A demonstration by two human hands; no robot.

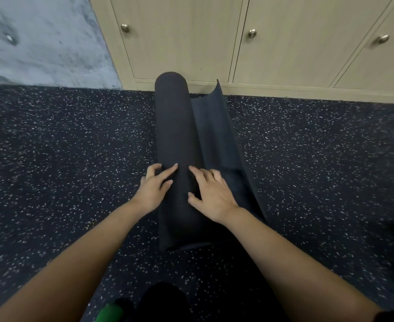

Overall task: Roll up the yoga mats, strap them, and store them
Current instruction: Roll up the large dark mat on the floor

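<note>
Two hands: the left hand [155, 189] and right hand [211, 194] are laid on the near part of the yoga mat [171, 126], centre of the frame.
Left hand: fingers are spread and pressed on the roll's left side and top; nothing is gripped.
Right hand: fingers are spread flat on the roll's right side, beside the loose flap [216, 135]; nothing is gripped.
Yoga mat: dark, mostly rolled, laid on the floor [52, 147], stretched from lower centre up to the cabinets [179, 43].
Loose flap: seen right of the roll, its outer edge curled upward.
Floor: dark, flecked with white.
Cabinets: pale wood doors with round metal knobs, upper centre and right.
Wall [40, 38]: grey concrete, upper left.
</note>
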